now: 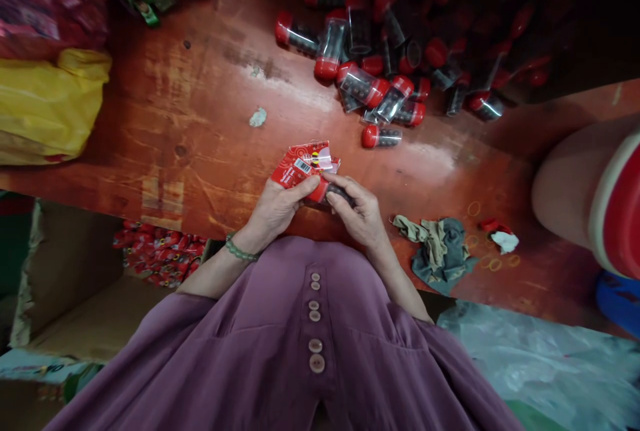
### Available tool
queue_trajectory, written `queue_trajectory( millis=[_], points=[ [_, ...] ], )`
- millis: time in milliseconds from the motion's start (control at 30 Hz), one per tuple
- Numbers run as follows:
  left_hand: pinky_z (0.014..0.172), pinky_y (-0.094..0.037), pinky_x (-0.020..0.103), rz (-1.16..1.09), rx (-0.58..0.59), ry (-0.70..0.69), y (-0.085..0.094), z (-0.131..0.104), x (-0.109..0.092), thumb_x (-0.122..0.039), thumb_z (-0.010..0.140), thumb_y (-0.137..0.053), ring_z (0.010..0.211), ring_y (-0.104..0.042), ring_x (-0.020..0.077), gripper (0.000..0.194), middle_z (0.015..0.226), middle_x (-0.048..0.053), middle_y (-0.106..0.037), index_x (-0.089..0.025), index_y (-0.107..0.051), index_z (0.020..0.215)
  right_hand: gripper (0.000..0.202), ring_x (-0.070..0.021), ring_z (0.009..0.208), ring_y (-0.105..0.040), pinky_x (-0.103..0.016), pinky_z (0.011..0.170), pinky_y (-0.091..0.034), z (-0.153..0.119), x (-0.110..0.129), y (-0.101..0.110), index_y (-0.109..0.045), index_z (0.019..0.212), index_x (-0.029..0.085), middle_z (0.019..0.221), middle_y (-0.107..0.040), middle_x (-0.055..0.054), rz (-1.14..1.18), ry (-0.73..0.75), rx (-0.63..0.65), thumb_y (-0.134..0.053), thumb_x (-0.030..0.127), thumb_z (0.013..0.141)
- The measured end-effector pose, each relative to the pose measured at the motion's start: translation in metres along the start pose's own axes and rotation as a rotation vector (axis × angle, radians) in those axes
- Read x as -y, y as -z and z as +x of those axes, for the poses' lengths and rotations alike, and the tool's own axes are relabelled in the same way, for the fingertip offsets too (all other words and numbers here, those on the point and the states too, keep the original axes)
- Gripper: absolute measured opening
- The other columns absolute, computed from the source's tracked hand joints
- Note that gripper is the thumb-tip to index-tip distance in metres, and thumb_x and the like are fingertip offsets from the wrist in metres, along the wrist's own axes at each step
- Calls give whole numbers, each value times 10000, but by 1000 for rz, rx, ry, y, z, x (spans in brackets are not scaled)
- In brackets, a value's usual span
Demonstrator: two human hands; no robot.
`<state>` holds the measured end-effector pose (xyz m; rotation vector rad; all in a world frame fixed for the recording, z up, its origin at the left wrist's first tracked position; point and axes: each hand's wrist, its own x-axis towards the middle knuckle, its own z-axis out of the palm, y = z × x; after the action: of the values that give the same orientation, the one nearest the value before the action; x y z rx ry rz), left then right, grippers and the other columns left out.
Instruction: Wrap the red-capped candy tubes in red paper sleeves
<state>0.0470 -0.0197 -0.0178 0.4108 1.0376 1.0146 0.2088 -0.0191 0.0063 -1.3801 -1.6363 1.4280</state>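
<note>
My left hand (281,203), with a green bead bracelet at the wrist, pinches printed red packaging (290,166) that bears a barcode. Fingers of my right hand (361,210) are closed round a small dark cylinder with a red end (341,195), right beside the packaging. Both hands meet above the table's near edge, in front of my purple garment. Parts of the cylinder are hidden by the fingers. Beyond the hands lies a pile of clear tubes with red caps (361,84), one of them (381,136) nearest to me.
A crumpled cloth (440,251) and rubber bands (495,264) lie to the right, near a pale tub with a red rim (575,178). At left are a yellow bag (45,108) and, below the table edge, a cardboard box (75,284) with red packets (163,251).
</note>
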Motion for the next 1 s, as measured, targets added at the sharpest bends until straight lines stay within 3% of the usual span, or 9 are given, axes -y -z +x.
queue_trajectory(
  millis=[133, 233, 300, 400, 533, 767, 867, 1000],
  points=[
    [835, -602, 329, -9, -39, 8, 0, -1, 3, -373, 666, -862, 852, -721, 173, 344, 938, 37, -768, -191, -722, 922, 320, -154, 870, -647, -348, 819, -560, -3, -5, -3, -642, 1249, 238, 1090, -675, -56, 9, 45, -26, -550, 280, 946],
    [681, -590, 252, -43, -58, 23, -4, -1, 1, -392, 641, -873, 688, -682, 123, 328, 792, 8, -745, -177, -716, 833, 330, -96, 633, -568, -270, 625, -527, -2, -10, -7, -626, 1269, 256, 903, -642, -8, 172, -33, -14, -538, 344, 964],
    [599, -561, 217, -68, -69, 19, -8, -2, -2, -406, 635, -876, 608, -645, 98, 335, 733, -11, -726, -177, -712, 817, 334, -87, 587, -538, -255, 584, -509, -1, -12, -10, -620, 1270, 259, 848, -623, 5, 232, -69, -49, -521, 380, 974],
    [599, -558, 226, -107, -73, 13, -8, -3, -6, -480, 643, -856, 619, -659, 110, 381, 742, -1, -736, -175, -721, 825, 306, -129, 765, -620, -317, 745, -558, 2, -11, -15, -636, 1234, 243, 1011, -665, -39, 121, 21, -121, -535, 357, 968],
    [637, -564, 261, -102, -78, 39, -4, -4, -7, -568, 665, -809, 661, -689, 147, 431, 708, 41, -736, -149, -709, 683, 293, -194, 1040, -647, -412, 935, -548, 7, -9, -19, -618, 1243, 247, 1156, -669, -63, 52, 107, -120, -507, 317, 981],
    [630, -545, 241, -42, -144, 10, 0, -6, -1, -495, 608, -868, 589, -635, 107, 371, 664, 13, -724, -155, -740, 684, 369, -201, 1055, -656, -402, 938, -559, 8, -14, -14, -572, 1326, 216, 1182, -676, -98, -147, 309, -84, -548, 257, 960],
    [618, -547, 228, -15, -142, 26, 1, -7, 4, -479, 588, -882, 575, -628, 99, 369, 674, 10, -730, -157, -755, 715, 339, -194, 995, -676, -383, 895, -578, 7, -15, -15, -619, 1266, 223, 1137, -703, -80, -137, 253, -71, -592, 304, 938],
    [603, -547, 223, 9, -166, 15, 1, -5, 10, -490, 627, -854, 560, -632, 100, 356, 657, 17, -728, -158, -760, 710, 288, -177, 949, -680, -367, 865, -582, 6, -15, -31, -638, 1205, 227, 1057, -706, -62, 3, 106, -267, -515, 344, 972]
  ],
)
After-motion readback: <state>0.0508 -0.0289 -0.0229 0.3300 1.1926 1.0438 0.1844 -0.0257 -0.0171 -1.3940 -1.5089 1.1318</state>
